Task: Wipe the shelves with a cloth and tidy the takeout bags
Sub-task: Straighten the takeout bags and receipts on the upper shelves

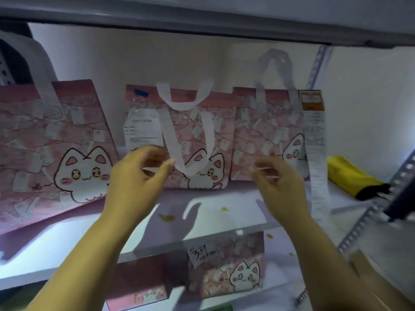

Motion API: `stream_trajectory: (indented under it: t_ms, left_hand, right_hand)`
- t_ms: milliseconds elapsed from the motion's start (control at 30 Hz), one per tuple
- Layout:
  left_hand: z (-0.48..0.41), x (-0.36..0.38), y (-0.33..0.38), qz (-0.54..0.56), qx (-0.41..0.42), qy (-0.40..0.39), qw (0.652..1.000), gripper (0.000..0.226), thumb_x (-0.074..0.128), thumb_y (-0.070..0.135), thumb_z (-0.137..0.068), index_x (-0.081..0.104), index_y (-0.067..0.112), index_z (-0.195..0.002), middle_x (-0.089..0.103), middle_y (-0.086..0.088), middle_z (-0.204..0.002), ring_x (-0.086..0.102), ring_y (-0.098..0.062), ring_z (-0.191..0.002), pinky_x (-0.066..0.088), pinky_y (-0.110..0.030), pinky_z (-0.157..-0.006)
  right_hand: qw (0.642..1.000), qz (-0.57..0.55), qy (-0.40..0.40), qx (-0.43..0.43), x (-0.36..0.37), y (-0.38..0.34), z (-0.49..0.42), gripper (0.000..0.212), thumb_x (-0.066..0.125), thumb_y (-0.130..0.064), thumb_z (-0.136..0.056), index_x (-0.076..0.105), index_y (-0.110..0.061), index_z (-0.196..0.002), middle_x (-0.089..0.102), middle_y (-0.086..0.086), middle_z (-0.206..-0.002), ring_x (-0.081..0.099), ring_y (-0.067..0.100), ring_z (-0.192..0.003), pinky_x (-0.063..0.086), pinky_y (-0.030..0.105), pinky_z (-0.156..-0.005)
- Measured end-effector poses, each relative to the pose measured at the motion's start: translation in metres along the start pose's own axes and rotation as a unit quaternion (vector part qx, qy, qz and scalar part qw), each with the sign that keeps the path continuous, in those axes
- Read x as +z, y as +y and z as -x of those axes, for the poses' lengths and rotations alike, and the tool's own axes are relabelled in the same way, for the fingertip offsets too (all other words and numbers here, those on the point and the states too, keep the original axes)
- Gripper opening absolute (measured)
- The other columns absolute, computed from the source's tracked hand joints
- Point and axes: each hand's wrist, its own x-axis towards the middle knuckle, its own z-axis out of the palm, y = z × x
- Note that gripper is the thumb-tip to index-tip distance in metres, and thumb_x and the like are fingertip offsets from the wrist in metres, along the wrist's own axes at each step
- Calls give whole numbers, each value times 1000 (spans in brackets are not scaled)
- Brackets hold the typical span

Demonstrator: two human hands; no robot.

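Three pink takeout bags with a white cat drawing stand in a row on the white shelf point(226, 198), across the middle of the frame. The left bag point(45, 142) is the biggest in the picture and it leans, with its lower edge going down toward the left edge of the frame. The middle bag point(190, 133) stands upright; a white paper label point(141, 129) is on its left part and its white handle point(186, 104) hangs down over the front. The right bag point(265, 131) stands just beside it, and a long receipt point(316, 153) hangs from its right top corner down past the shelf edge.

The left hand point(137, 176) is in front of the lower left part of the middle bag, fingers loosely bent and apart, the fingertips very near the hanging handle; because of blur I cannot tell if they touch it. The right hand point(280, 185) is in front of the lower left corner of the right bag, also with loose fingers and gripping nothing.

At the right of the frame a yellow and black object point(350, 176) lies on the shelf. Some small yellow spots point(166, 217) are on the shelf surface. On the lower shelf, at the bottom centre, stands another cat bag point(238, 272) with a handwritten tag point(202, 252).
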Motion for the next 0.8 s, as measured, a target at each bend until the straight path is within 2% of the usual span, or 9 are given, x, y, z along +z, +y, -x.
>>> stream_trajectory:
  t_ms: [67,133,267,400,500,567,667,733,800]
  left_hand:
    - [8,13,6,18,0,-23,1000,15,64,35,-84,62,32,-99,63,23,-90,59,7,-83,44,-8,-64]
    - [15,28,11,33,-3,-44,998,14,65,33,-84,61,34,-97,63,22,-87,57,10,-82,43,-5,-60]
    - [19,61,23,27,11,-86,996,17,65,32,-85,61,33,-102,61,22,-90,55,13,-85,41,-5,-60]
    - [9,96,36,-13,45,-84,995,24,64,31,-85,63,21,-106,61,9,-95,58,-2,-83,41,-11,-67]
    - [-4,124,47,-50,55,-55,996,27,65,29,-85,63,14,-108,56,4,-94,56,-14,-84,42,-19,-67]
    - [-9,143,52,-69,51,-28,996,34,66,28,-84,62,12,-113,53,4,-94,53,-16,-84,44,-26,-71]
    - [-12,168,53,-79,33,11,996,34,67,20,-84,61,9,-116,54,-2,-98,53,-22,-84,43,-30,-79]
    - [-11,181,53,-76,2,22,997,39,64,19,-85,58,10,-122,56,-8,-113,57,-25,-95,41,-28,-83]
    - [-10,191,52,-79,-14,26,996,44,61,20,-85,54,12,-127,54,-10,-121,57,-25,-100,40,-27,-83]
  right_hand:
    - [1000,8,13,7,-13,6,8,14,65,-26,-84,60,-37,-90,61,-22,-89,57,-12,-80,42,1,-66]
    - [999,27,21,21,-28,13,14,11,66,-24,-84,63,-30,-94,61,-22,-87,56,-14,-80,44,3,-65]
    - [997,38,48,57,-59,31,11,11,66,-24,-84,65,-26,-96,64,-18,-86,60,-5,-80,53,23,-68]
    - [993,76,83,35,-89,53,-11,13,67,-23,-84,62,-26,-96,65,-16,-86,60,-7,-79,43,7,-61]
    - [988,125,92,22,-107,76,-34,23,67,-25,-84,62,-20,-106,60,-11,-96,55,0,-78,37,7,-63]
    - [981,170,89,7,-117,93,-48,33,66,-27,-85,59,-18,-115,54,-7,-106,50,6,-83,37,15,-68]
    - [982,176,67,15,-129,115,-69,45,64,-31,-85,52,-16,-126,49,-1,-121,46,7,-89,40,27,-73]
    - [986,155,25,58,-133,127,-83,50,63,-34,-86,48,-15,-130,47,1,-128,48,8,-89,42,27,-73]
    - [985,137,-25,101,-134,136,-96,52,62,-37,-86,47,-14,-131,49,0,-128,54,10,-87,41,22,-66]
